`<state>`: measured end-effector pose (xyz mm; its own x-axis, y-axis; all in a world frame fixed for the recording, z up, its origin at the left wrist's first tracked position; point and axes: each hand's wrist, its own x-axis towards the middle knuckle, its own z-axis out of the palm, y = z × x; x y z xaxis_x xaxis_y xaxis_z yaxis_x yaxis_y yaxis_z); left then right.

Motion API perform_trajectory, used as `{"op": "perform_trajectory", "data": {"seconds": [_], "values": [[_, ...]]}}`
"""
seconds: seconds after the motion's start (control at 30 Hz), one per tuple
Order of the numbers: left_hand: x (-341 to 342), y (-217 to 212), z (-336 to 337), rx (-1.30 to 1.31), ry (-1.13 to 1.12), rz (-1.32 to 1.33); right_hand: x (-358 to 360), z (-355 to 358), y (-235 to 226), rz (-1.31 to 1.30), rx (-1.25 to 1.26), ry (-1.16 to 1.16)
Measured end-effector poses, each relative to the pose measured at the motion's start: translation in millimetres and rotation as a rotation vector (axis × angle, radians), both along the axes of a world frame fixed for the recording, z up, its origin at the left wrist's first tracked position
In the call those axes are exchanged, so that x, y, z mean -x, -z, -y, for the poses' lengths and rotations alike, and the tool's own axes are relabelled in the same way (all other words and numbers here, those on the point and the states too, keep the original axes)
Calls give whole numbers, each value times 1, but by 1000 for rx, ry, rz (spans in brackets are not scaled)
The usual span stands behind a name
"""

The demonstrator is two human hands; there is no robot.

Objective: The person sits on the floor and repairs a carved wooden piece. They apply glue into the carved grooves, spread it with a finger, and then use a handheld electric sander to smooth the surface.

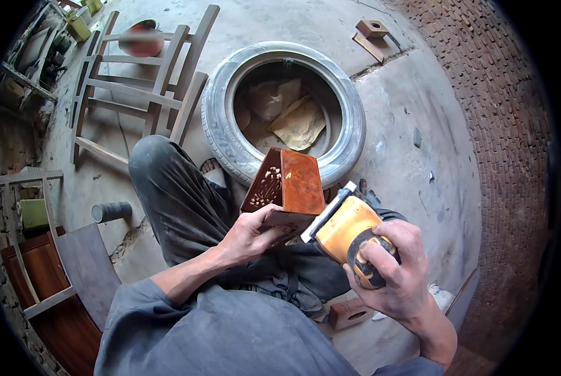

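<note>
My left hand grips the lower edge of a small wooden box above my lap, with the thumb on the near side. One face of the box is glossy reddish brown with a small light spot; the darker face beside it bears a pale floral pattern. To its right, my right hand is wrapped round a yellow-and-black handheld power sander. The sander is tilted, its flat pad turned toward the box. That pad lies close to the box's right edge; whether they touch, I cannot tell.
Beyond the box lies a tyre with yellowish and pale sheets inside. Wooden frames stand at the far left, near a grey cylinder. Wooden pieces with holes lie far right and beside my lap. A brick surface borders the right.
</note>
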<state>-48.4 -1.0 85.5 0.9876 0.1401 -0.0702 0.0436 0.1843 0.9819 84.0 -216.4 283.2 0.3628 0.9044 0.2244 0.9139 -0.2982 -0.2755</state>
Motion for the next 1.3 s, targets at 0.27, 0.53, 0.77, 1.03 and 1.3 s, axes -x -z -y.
{"op": "perform_trajectory", "data": {"seconds": [0.27, 0.53, 0.77, 1.03, 1.3], "values": [[-4, 3, 5, -122, 73, 26, 14, -29, 10, 42, -44, -74], [-9, -2, 4, -101, 26, 65, 9, -17, 16, 54, -4, -67], [-15, 9, 1, -173, 9, 32, 8, -13, 28, 105, -30, -41], [-14, 7, -3, -108, -18, 40, 6, -22, 39, 154, -49, -116], [-20, 11, -16, 108, -85, -80, -12, 20, 60, -171, -73, 284]]}}
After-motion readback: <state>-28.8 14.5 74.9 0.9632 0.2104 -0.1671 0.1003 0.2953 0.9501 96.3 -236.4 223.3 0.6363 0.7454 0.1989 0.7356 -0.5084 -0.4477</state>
